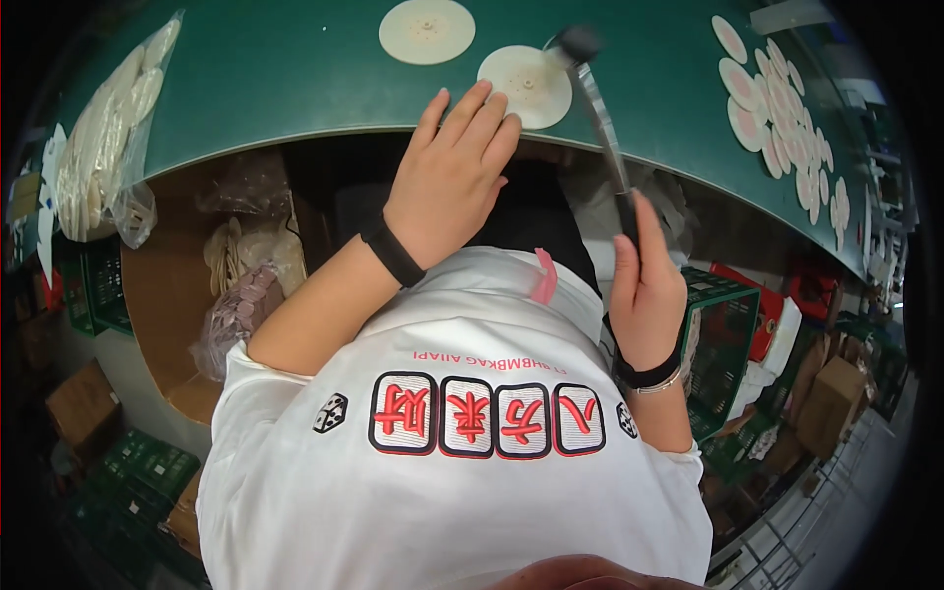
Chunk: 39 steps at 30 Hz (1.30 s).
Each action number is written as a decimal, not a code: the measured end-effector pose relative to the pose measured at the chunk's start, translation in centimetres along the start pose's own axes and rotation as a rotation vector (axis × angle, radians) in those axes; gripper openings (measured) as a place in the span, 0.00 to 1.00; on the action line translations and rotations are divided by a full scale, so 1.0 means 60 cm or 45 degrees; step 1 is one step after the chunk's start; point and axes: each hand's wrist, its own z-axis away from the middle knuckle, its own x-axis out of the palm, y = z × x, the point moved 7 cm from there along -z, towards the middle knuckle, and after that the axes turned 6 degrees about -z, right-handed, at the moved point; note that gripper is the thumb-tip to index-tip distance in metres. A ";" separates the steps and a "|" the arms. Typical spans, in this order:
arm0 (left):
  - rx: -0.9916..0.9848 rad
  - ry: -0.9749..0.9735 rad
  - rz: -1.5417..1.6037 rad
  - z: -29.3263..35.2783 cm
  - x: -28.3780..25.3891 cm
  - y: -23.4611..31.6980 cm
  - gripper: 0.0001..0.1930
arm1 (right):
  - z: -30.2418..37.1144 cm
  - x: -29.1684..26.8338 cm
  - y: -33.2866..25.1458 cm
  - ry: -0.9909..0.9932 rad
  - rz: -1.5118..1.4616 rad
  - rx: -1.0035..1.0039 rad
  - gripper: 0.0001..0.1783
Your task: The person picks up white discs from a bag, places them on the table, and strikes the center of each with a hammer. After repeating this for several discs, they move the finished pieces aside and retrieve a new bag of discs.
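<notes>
My right hand (647,290) is wrapped round the black grip of a hammer (604,118) with a metal shaft. Its dark head is blurred and hangs over the right side of a cream round disc (531,96); whether it touches cannot be told. The disc lies near the table's front edge and has a small knob and marks at its middle. With fingers stretched out, my left hand (457,172) rests its fingertips at the disc's lower left rim. A second cream disc (427,39) of the same sort lies flat just beyond, to the left.
On the green table (295,79), a clear bag of pale pieces (113,128) lies at the left and many scattered pale pieces (782,118) lie at the right. Below stand a cardboard box (172,295) with bagged pieces and a green crate (723,324).
</notes>
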 end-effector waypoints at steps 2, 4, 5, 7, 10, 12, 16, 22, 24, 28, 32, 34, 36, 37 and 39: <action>-0.004 -0.002 0.016 0.005 0.006 -0.001 0.35 | -0.005 0.022 0.015 0.061 0.011 -0.072 0.26; 0.009 0.021 0.048 0.004 0.007 -0.007 0.34 | -0.009 0.033 0.019 0.207 0.037 -0.220 0.25; 0.010 0.032 0.061 0.006 0.006 -0.010 0.33 | -0.011 0.030 0.015 0.197 0.038 -0.222 0.25; -0.008 0.040 0.073 0.009 0.005 -0.011 0.32 | -0.020 0.021 0.008 0.039 0.008 -0.075 0.26; -0.015 0.056 0.097 0.014 0.005 -0.010 0.32 | -0.018 0.046 0.019 -0.011 0.019 -0.058 0.25; -0.041 0.052 0.132 0.022 0.011 -0.017 0.32 | -0.014 0.065 0.019 0.037 0.082 -0.173 0.25; -0.048 0.068 0.120 0.025 0.016 -0.025 0.32 | -0.019 0.042 0.005 -0.089 -0.072 -0.017 0.25; -0.043 0.132 0.087 0.032 0.028 -0.030 0.30 | -0.018 0.066 0.013 -0.088 0.019 -0.111 0.25; -0.022 0.135 0.110 0.031 0.027 -0.029 0.30 | -0.013 0.051 0.005 -0.077 -0.026 -0.111 0.25; 0.002 0.150 0.133 0.039 0.037 -0.033 0.29 | 0.008 0.084 0.035 -0.142 0.154 -0.095 0.25; -0.004 0.164 0.130 0.042 0.042 -0.035 0.28 | 0.010 0.052 0.003 -0.029 0.036 -0.197 0.27; -0.005 0.172 0.141 0.039 0.039 -0.033 0.28 | 0.011 0.058 0.012 -0.060 0.116 -0.193 0.27; -0.003 0.165 0.088 0.036 0.038 -0.028 0.27 | 0.012 0.070 0.025 -0.113 0.248 -0.196 0.28; -0.003 0.162 0.061 0.035 0.036 -0.026 0.27 | 0.012 0.068 0.025 -0.116 0.247 -0.195 0.28; 0.008 0.128 0.078 0.030 0.026 -0.026 0.28 | 0.011 0.050 0.021 -0.054 0.091 -0.158 0.28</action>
